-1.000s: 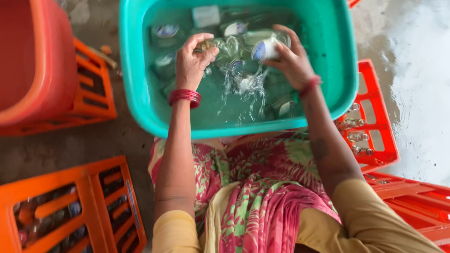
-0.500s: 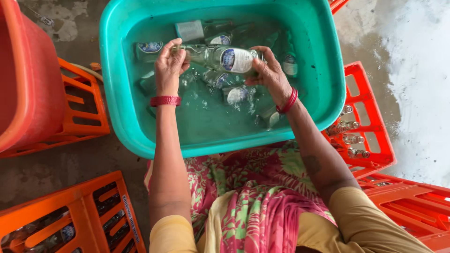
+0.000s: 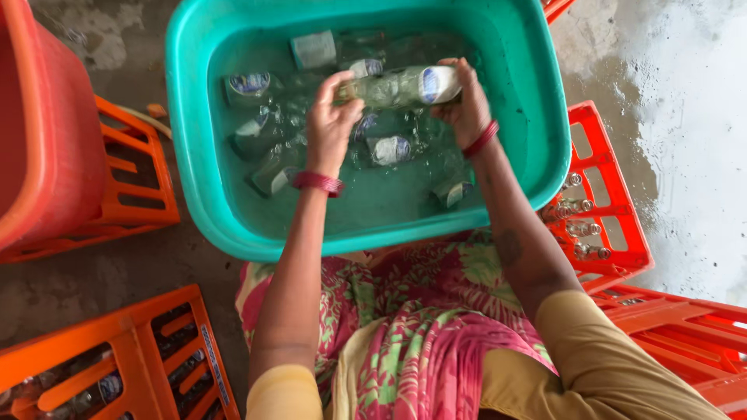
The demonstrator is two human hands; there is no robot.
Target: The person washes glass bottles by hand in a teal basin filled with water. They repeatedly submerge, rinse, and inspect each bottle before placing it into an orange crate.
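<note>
A clear glass bottle (image 3: 401,85) with a pale label lies level above the water, held at both ends. My left hand (image 3: 331,120) grips its neck end and my right hand (image 3: 465,101) grips its base end. Both hands are over a teal plastic tub (image 3: 194,155) filled with water. Several more labelled glass bottles (image 3: 249,84) lie sunk or floating in the tub, some partly hidden under my hands. A red bangle sits on each wrist.
An orange crate (image 3: 603,194) at the right holds upright bottles. Another orange crate (image 3: 117,365) with bottles is at lower left, one more (image 3: 136,179) at the left under a red-orange tub (image 3: 47,132). Wet concrete floor lies around; my patterned lap is below.
The view has shifted so the tub sits further right. Both hands have lifted one bottle out of the water and now hold it level between them.
</note>
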